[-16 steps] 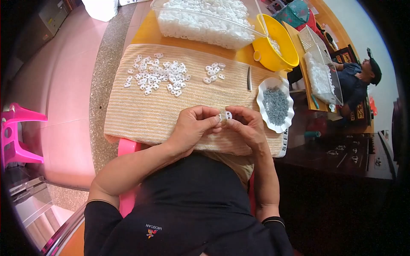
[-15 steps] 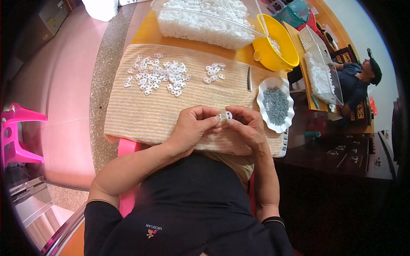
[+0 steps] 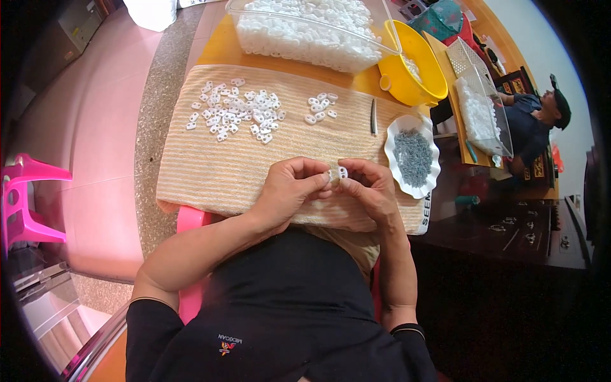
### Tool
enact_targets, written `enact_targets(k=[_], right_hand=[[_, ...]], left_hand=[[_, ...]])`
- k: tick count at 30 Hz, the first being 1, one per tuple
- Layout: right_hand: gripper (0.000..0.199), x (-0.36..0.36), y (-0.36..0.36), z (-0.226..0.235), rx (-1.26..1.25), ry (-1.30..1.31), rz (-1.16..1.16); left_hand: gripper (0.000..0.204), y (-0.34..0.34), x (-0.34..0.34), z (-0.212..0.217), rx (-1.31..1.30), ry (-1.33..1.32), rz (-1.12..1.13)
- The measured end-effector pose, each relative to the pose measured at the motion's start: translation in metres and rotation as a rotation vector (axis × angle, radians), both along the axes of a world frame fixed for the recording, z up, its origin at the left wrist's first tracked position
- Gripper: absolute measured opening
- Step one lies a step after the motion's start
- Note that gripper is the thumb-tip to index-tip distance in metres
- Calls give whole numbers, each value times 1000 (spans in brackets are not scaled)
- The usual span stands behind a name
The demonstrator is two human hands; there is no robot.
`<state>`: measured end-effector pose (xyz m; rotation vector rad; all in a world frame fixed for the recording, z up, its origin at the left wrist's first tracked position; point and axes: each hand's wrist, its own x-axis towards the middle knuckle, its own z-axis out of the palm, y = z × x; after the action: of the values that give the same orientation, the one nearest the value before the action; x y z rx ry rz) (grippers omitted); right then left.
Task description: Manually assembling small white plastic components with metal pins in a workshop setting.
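My right hand (image 3: pixel 372 191) pinches a small white oval plastic piece with two holes (image 3: pixel 343 172) between thumb and forefinger. Close beside it, the thumb and forefinger of my left hand (image 3: pixel 289 191) are pressed together on something too small to make out. Both hands are over the near part of a striped towel (image 3: pixel 210 169). Beyond them lies a large scatter of similar white pieces (image 3: pixel 238 111), with a smaller group (image 3: pixel 317 109) to its right. A white wavy-rimmed dish (image 3: pixel 390 153) of small grey slivers stands just right of my right hand.
A dark, slim pointed tool (image 3: pixel 373 116) lies on the towel. Behind are a clear bin (image 3: pixel 382 51) full of white pieces and a yellow basin (image 3: pixel 433 76). At the right, a person (image 3: pixel 528 121) sits by another clear tray (image 3: pixel 503 127). A pink stool (image 3: pixel 28 216) stands left.
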<state>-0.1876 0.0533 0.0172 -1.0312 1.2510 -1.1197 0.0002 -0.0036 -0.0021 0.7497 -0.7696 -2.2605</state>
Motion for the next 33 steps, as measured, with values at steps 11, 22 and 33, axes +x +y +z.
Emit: enact_targets(k=[11, 22, 33], right_hand=[[32, 0, 0, -1, 0, 12, -9], [31, 4, 0, 0, 14, 11, 12], [31, 5, 1, -1, 5, 37, 29]], left_hand=[[14, 0, 0, 2, -13, -2, -1], [15, -1, 0, 0, -50, 10, -15], [14, 0, 0, -1, -53, -13, -38]])
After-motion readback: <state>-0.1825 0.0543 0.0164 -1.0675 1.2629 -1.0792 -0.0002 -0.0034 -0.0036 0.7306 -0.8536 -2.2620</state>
